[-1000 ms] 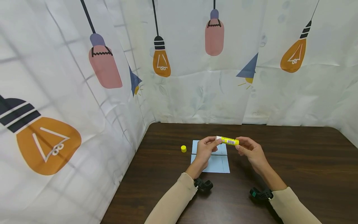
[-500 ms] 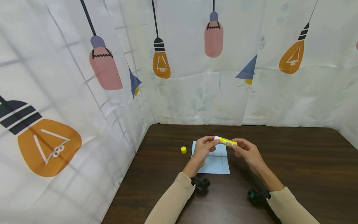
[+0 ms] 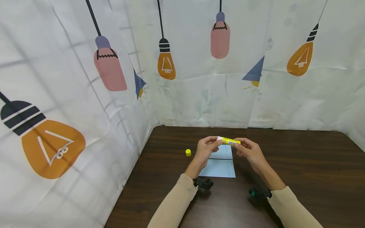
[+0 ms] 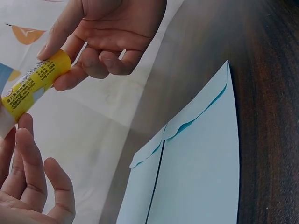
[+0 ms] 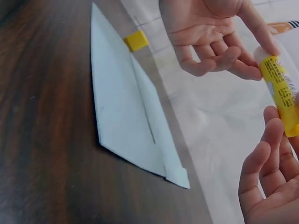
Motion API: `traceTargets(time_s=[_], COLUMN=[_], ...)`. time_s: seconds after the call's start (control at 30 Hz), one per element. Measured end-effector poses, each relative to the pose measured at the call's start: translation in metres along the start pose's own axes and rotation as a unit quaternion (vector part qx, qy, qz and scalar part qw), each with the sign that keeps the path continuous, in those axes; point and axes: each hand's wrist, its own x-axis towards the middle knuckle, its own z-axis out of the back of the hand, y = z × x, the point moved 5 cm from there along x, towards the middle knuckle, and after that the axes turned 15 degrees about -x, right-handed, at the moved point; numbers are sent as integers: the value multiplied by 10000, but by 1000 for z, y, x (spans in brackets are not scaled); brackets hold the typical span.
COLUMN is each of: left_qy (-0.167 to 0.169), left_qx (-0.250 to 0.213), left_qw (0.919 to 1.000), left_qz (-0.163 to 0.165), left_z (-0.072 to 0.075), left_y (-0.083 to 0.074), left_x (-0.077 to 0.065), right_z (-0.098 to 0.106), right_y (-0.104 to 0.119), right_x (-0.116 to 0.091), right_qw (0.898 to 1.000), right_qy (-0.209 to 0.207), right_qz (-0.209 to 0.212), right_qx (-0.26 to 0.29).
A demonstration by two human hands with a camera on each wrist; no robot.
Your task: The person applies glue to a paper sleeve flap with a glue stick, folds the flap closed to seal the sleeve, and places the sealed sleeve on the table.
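A glue stick (image 3: 229, 141) with a yellow label is held level above the table between both hands. My left hand (image 3: 204, 149) pinches its white end between thumb and fingers. At the yellow end, my right hand (image 3: 251, 152) grips it with thumb and forefinger, as the left wrist view shows on the glue stick (image 4: 35, 86). Beneath the hands lies a light blue sheet (image 3: 218, 167), with a dark line across it and flap-like strips along one edge in the left wrist view. A yellow cap (image 3: 188, 152) stands left of the sheet, apart from it.
The dark brown wooden table (image 3: 302, 164) extends to both sides of the sheet. White curtains (image 3: 194, 104) printed with lamps hang behind and to the left of it. Dark straps with small devices (image 3: 203, 183) sit on both wrists.
Both hands and the glue stick have shifted slightly left and up. The right thumb and fingers now overlap more of the yellow end. The sheet and cap stay put.
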Motion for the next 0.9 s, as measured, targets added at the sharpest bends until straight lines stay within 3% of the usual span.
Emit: traceTargets(time_s=[0.37, 0.73, 0.9], left_qy=[-3, 453, 629], left_qx=[58, 881, 1171], left_qw=[10000, 9948, 9909], left_qz=[-17, 230, 187], left_z=[5, 16, 20], left_y=[-8, -9, -12], left_x=[0, 4, 5], right_z=[-4, -7, -6], right_y=[5, -4, -2], right_x=[11, 12, 11], right_qw=[9985, 9987, 9987], right_qy=[56, 158, 179], right_qz=[-113, -155, -76], right_qx=[537, 461, 467])
